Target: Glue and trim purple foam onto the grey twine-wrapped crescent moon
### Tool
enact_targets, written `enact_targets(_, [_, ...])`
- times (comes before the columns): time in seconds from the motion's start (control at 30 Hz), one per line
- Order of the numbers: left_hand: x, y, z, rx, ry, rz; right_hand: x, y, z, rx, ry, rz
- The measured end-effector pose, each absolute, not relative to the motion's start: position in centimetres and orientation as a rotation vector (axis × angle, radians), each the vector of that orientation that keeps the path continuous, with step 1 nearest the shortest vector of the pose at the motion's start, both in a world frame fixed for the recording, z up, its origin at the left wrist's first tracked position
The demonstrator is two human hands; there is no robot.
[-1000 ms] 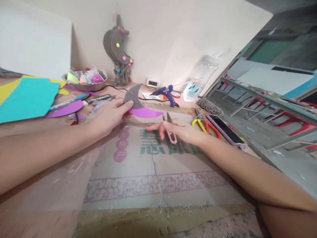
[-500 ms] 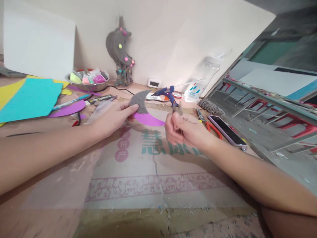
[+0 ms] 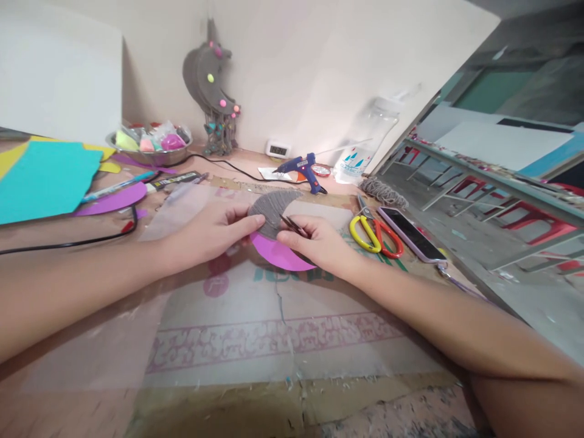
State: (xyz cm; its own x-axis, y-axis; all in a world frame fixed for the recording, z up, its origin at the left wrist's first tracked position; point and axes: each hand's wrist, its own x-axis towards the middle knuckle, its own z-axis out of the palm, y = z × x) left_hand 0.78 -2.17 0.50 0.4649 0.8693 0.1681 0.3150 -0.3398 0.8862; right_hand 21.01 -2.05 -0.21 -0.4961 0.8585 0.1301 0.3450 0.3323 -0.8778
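My left hand (image 3: 225, 228) pinches the left end of a crescent, thumb on top. Grey yarn (image 3: 271, 210) wraps its upper part in close turns, while the lower part is bare purple card (image 3: 285, 254). On the crescent's right side, my right hand (image 3: 319, 240) is closed around slim dark tweezers (image 3: 294, 225), their points directed at the edge of the yarn wrapping. Whether the points touch the yarn I cannot tell. Part of the purple card is hidden under my right hand.
Behind the crescent lies a blue glue gun (image 3: 301, 167) with its cord. Scissors (image 3: 375, 234), a phone (image 3: 410, 234) and a grey yarn bundle (image 3: 383, 193) are at the right. A metal bowl (image 3: 150, 156), turquoise sheet (image 3: 48, 179) and decorated grey moon (image 3: 207, 79) stand left and back.
The crescent and my left hand have come nearer and slightly right. My right hand, raised and blurred before, has moved down against the crescent, uncovering the scissors. The view has shifted slightly.
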Motion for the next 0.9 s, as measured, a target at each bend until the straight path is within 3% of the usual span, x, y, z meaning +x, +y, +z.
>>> enact_targets(0.9, [0.87,-1.83,0.19,1.967,1.007,0.699,21.22,-2.36,-0.08,-1.031,-2.025,1.21])
